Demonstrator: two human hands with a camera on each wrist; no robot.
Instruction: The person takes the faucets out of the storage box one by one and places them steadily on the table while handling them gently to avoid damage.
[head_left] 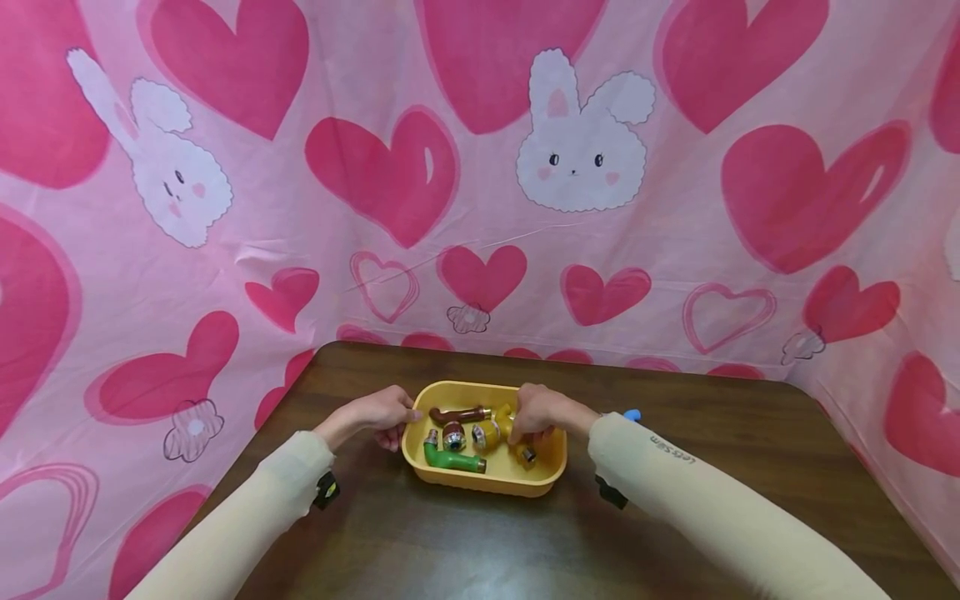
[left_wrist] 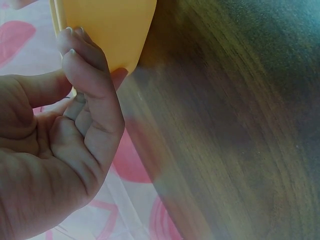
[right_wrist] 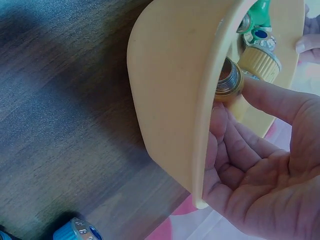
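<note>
A yellow plastic basin (head_left: 483, 483) rests on the table. At its left end my left hand (head_left: 382, 414) grips the rim, thumb inside and curled fingers on the outer wall. My right hand (head_left: 542, 410) reaches in at the right end and pinches a yellow tube with a threaded metal end (right_wrist: 229, 82); the hand hides much of it. Also inside lie a brown curved tube (head_left: 459, 415), a brown round knob (head_left: 453, 435), a green bent tube (head_left: 453, 460) and a yellow ribbed knob (head_left: 486, 435). Part of another yellow piece (head_left: 502, 413) shows beside the right fingers.
Blue knobs lie on the table right of the basin; one (right_wrist: 77, 230) shows in the right wrist view, and a blue piece (head_left: 632, 415) sticks out behind my right sleeve. The dark wooden table (head_left: 420, 542) meets a pink heart-patterned cloth (head_left: 480, 333) at its back and sides.
</note>
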